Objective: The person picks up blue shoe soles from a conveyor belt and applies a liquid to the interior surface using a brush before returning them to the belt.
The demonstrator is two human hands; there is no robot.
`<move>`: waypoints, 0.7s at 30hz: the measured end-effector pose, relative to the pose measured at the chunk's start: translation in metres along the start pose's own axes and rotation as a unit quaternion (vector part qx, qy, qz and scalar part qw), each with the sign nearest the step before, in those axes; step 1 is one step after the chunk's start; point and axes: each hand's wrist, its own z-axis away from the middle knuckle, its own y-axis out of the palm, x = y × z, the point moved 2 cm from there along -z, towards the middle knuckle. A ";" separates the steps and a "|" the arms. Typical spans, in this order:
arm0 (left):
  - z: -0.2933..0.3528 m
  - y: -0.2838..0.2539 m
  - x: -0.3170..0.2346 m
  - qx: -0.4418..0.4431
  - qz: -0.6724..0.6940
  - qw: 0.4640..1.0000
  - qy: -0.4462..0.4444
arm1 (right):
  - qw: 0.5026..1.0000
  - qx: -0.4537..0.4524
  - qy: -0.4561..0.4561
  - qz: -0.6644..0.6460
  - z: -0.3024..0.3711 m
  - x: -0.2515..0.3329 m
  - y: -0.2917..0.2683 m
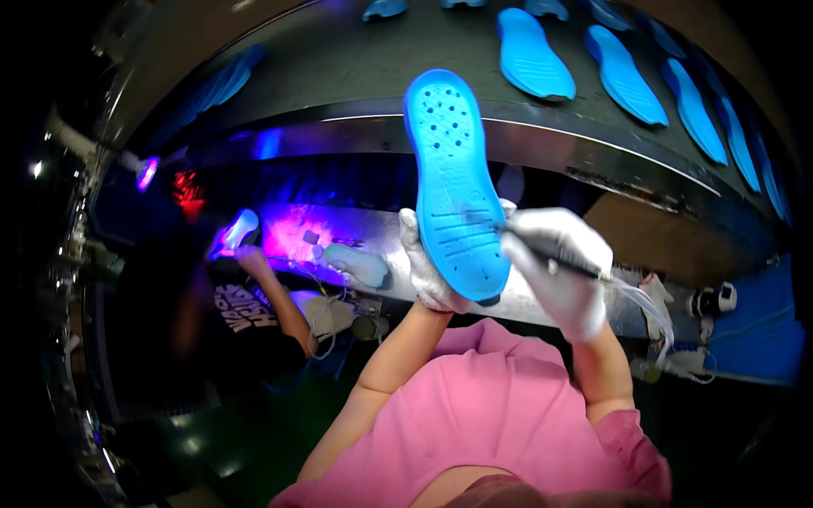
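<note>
A bright blue shoe sole [461,182] stands tilted up in front of me, with its inner face showing a patch of small holes at the top and ridges lower down. My left hand [428,267], in a white glove, grips it from beneath and along its left side. In my right hand [563,262], also white-gloved, is a black hose-fed brush [555,256] with clear tubes trailing to the right. Its blurred tip is at the ridged lower part of the sole; whether it touches cannot be made out.
Several more blue soles [533,55] lie on the dark conveyor belt [347,63] beyond a metal edge. On the metal bench [389,233] sits a pale sole [357,265]. At left, a co-worker's hand [250,260] is by a sole under purple light. A camera-like device [711,299] stands right.
</note>
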 end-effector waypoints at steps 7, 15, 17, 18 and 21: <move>0.007 -0.002 0.019 0.039 -0.034 0.999 -0.016 | 0.992 0.070 -0.096 0.041 -0.001 0.007 0.008; -0.005 -0.002 0.014 0.003 -0.018 0.999 -0.029 | 0.984 0.128 -0.100 0.070 0.018 0.020 0.023; -0.004 0.006 0.011 -0.071 -0.001 0.997 0.010 | 0.999 0.042 0.031 -0.013 0.007 0.002 0.010; -0.005 0.013 0.011 -0.145 0.047 0.988 0.038 | 0.988 -0.034 0.131 -0.075 0.005 -0.012 0.007; -0.011 0.009 0.007 -0.042 -0.018 0.999 0.006 | 0.997 0.029 -0.038 0.059 0.010 -0.007 0.013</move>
